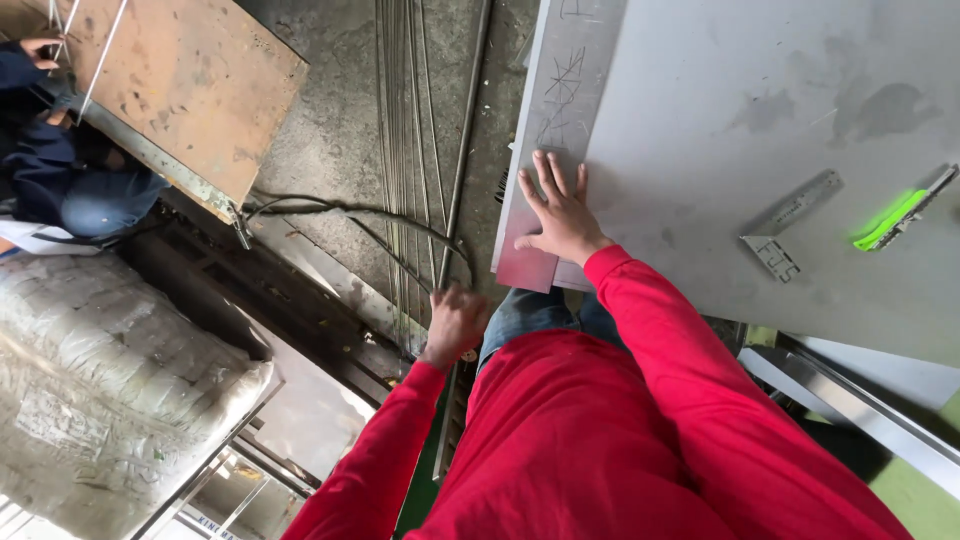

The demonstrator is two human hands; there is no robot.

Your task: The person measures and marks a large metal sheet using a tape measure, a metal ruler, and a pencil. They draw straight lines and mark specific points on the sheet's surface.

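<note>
Head view: right hand flat on a metal sheet, left hand fisted over floor rods.

The right hand (pixel 560 215) lies palm-down with fingers spread on the near left edge of a grey metal sheet (pixel 720 90), partly on a narrower strip (pixel 555 110) along that edge, which bears scratched marks. The left hand (pixel 455 322) hangs apart from the sheet, down and to its left, curled into a loose fist; whether it grips anything cannot be told. Just beyond it a bundle of thin steel rods (pixel 405 150) runs along the concrete floor, crossed by a dark cable (pixel 350 212). On the sheet, well right of the hand, lie a small metal bracket (pixel 785 225) and a green-lit tool (pixel 900 212). Another person (pixel 60 170) crouches top left beside a rusty board (pixel 190 85).
</note>
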